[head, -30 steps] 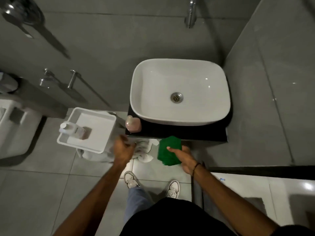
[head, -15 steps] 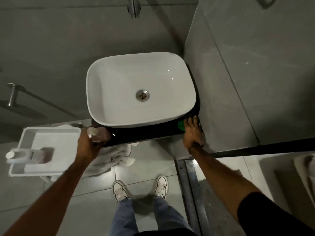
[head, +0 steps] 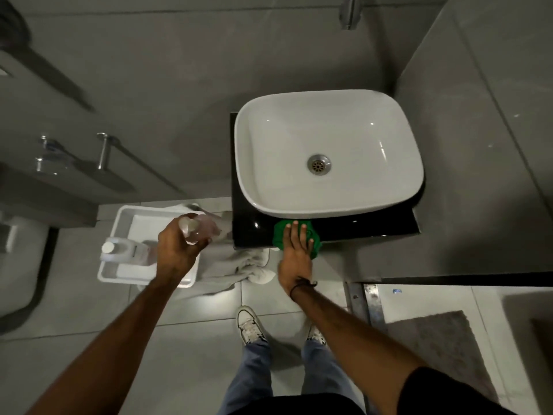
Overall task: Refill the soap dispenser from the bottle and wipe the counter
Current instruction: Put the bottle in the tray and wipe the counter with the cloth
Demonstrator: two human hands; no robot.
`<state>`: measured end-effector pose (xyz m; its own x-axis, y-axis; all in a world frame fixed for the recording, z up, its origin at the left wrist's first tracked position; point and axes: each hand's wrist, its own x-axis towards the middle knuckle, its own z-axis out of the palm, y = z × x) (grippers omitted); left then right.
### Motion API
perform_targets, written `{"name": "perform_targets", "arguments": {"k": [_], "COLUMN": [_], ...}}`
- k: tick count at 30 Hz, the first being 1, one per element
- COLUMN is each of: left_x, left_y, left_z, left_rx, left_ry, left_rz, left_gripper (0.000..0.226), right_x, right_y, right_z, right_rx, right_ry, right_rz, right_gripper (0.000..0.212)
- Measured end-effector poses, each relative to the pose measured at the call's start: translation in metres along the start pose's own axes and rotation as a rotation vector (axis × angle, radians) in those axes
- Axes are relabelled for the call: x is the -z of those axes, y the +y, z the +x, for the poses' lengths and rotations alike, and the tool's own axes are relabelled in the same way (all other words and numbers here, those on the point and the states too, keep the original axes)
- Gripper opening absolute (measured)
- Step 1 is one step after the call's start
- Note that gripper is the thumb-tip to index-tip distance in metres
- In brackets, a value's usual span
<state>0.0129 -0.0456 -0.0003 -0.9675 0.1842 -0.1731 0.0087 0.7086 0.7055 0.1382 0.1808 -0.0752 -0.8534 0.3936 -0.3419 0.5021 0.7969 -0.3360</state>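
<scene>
Right hand [head: 294, 259] flat, fingers spread, pressing green cloth [head: 282, 236] on the black counter [head: 359, 229], at its front edge, just under the basin [head: 329, 151] rim. Bare counter strip runs right. Left hand [head: 176, 250] clamped around soap dispenser [head: 197, 230], off the counter's left edge, above white tray [head: 125, 214] holding bottle [head: 119, 250]. No readable labels.

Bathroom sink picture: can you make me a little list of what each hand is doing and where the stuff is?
left hand: holds the pink soap dispenser lifted off the counter
right hand: pressed flat on the green cloth
green cloth: on the black counter, in front of the white sink
refill bottle: lying in the white tray
towel: on the floor
</scene>
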Motion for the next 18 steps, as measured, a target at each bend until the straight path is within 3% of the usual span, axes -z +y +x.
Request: {"name": "perform_targets", "arguments": {"k": [4, 7, 12, 18], "left_x": [0.015, 0.020, 0.011, -0.022], "left_y": [-0.009, -0.011, -0.010, 0.012], "left_z": [-0.005, -0.008, -0.006, 0.005], "left_rx": [-0.058, -0.011, 0.007, -0.005], "left_ry": [-0.019, -0.003, -0.038, -0.150], "left_rz": [-0.005, 0.033, -0.016, -0.026], "left_gripper": [0.018, 0.022, 0.035, 0.045], "right_x": [-0.020, -0.025, -0.011, 0.025], "right_y": [-0.078, -0.104, -0.058, 0.040], "right_z": [0.013, 0.021, 0.021, 0.004], "right_rx": [0.157, 0.326, 0.555, 0.449], "right_ry": [-0.059, -0.091, -0.143, -0.119], "right_rz": [-0.014, -0.072, -0.267, -0.298], "right_gripper": [0.086, 0.081, 0.078, 0.084]}}
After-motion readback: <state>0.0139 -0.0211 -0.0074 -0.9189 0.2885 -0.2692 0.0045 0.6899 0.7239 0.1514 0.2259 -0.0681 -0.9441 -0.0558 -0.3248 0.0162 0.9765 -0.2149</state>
